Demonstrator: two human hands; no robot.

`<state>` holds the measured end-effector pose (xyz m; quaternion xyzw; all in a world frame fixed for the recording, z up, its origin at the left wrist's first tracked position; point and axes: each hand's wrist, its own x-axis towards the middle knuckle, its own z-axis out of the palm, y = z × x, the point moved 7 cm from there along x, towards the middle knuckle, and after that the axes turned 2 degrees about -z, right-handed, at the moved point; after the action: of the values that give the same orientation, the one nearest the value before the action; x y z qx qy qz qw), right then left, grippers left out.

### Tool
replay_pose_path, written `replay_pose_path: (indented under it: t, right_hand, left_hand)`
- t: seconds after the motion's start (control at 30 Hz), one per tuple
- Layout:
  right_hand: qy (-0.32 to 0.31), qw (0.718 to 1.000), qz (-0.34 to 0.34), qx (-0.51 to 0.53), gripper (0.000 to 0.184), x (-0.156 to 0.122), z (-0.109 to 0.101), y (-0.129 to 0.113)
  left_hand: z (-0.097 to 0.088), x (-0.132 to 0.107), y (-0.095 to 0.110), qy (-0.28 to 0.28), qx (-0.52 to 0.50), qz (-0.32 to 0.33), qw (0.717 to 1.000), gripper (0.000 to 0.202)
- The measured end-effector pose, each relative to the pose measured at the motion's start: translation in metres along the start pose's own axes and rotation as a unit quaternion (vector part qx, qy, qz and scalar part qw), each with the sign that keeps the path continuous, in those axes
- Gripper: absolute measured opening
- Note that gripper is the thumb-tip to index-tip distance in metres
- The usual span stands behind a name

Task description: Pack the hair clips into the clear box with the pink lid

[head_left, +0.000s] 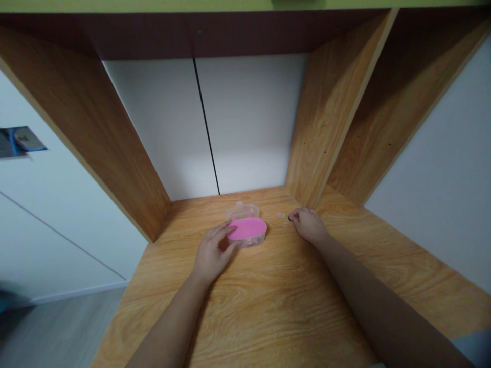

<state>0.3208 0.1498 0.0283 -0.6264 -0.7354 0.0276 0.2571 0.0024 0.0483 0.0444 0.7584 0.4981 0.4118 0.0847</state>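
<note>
Fingers [219, 231] of left hand [210, 253] spread against pink-and-clear plastic case [247, 230]; right hand [308, 225], fingers [293, 216] pressed together, rests beside small clear pieces [284, 220] on wooden surface [268, 306].

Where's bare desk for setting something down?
Bare wood lies nearer you than the pink-and-clear plastic box and left hand; another patch lies between box and left side panel. It's crowded around the right hand, beside the small clear pieces.

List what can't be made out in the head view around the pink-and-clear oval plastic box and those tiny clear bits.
Head view:
Tiny clear pieces: too small to identify.
Right hand, fingertips: curled, hiding whether anything is pinched.
Pink-and-clear oval plastic box: pink top hides the contents; left hand covers its near side.
</note>
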Motion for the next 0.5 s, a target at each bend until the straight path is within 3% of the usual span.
replay_pose_path:
  t: [0.13,0.33,0.5]
  right_hand:
    - [0.016,0.999,0.003,0.042,0.023,-0.001,-0.004,-0.013]
    - [0.090,0.975,-0.052,0.196,0.020,-0.019,-0.019,-0.062]
    - [0.086,0.957,-0.164,0.222,0.011,-0.037,-0.023,-0.108]
  left_hand:
    - [0.000,0.000,-0.001,0.005,-0.006,-0.001,1.000,0.040]
    - [0.000,0.000,-0.002,0.008,-0.017,-0.002,1.000,0.041]
    - [0.001,0.000,-0.002,0.003,-0.023,-0.002,1.000,0.042]
